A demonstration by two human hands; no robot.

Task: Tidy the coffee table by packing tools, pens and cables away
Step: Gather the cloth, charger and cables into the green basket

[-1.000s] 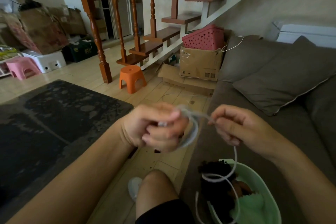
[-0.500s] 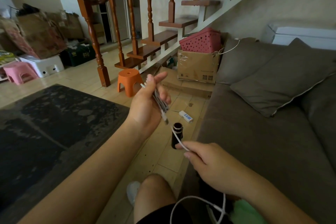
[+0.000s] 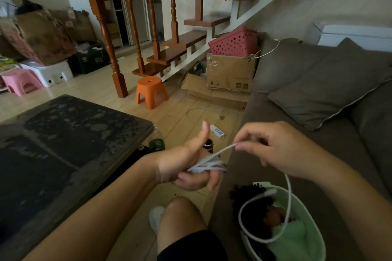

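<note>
Coiling a cable for stowage, seen from my head camera. My left hand [image 3: 186, 161] serves as the spool: thumb raised, its fingers [image 3: 203, 180] curled round several turns of one white cable [image 3: 212, 164], held in the air between the table [image 3: 63, 144] and the sofa [image 3: 265, 108]. My right hand [image 3: 280, 150] feeds, pinching the strand just beside the coil. The free length drops from that pinch in a wide loop over the green basket [image 3: 311, 224] on the sofa seat by my knee (what looks like its plug end lies above dark contents that I cannot identify). To do this step well, I judge that the right hand should lay each turn flat beside the last under light, even tension, letting the strand slide through the pinch without twisting. The left should grip firmly enough that no turn slips off the fingertips, and the last stretch is best wrapped round the bundle so it will not spring open in the basket. The hanging loop may snag the basket's contents, so it wants lifting clear. Count: two hands, both gripping; one cable in hand; one basket; on the floor, one white power strip [image 3: 217, 132] with its lead, one dark bottle [image 3: 208, 145] and one green bottle [image 3: 157, 143] near the table corner; one orange stool [image 3: 150, 91] and one pink stool [image 3: 21, 79].
</note>
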